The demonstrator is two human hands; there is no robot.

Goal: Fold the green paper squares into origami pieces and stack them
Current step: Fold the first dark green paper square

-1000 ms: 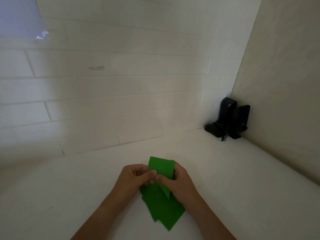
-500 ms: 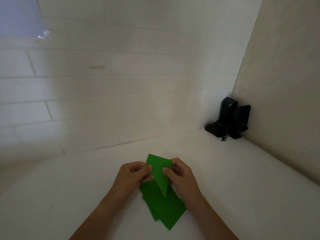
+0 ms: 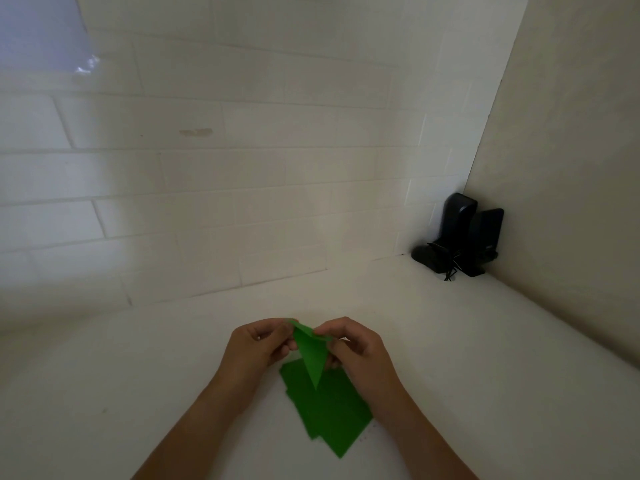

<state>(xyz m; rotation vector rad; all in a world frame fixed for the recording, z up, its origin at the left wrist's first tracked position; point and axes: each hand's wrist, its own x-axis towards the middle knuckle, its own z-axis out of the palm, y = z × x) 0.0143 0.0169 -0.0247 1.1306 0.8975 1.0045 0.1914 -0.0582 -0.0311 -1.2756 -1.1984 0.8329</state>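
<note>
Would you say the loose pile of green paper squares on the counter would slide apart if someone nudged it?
Probably: the green paper squares lie fanned and unaligned. They look thin, so likely light and floppy. The counter looks smooth.

Two black upright devices (image 3: 464, 233) stand in the corner of the white counter (image 3: 485, 358), against the tiled wall (image 3: 242, 168)

Folded green paper triangle (image 3: 311, 358) held above the white counter (image 3: 138, 393), between left hand (image 3: 256, 348) and right hand (image 3: 356, 351), point down. Loose stack of green paper squares (image 3: 329, 414) lies flat directly beneath. Black upright devices (image 3: 459, 237) stand far right, in the wall corner.
</note>
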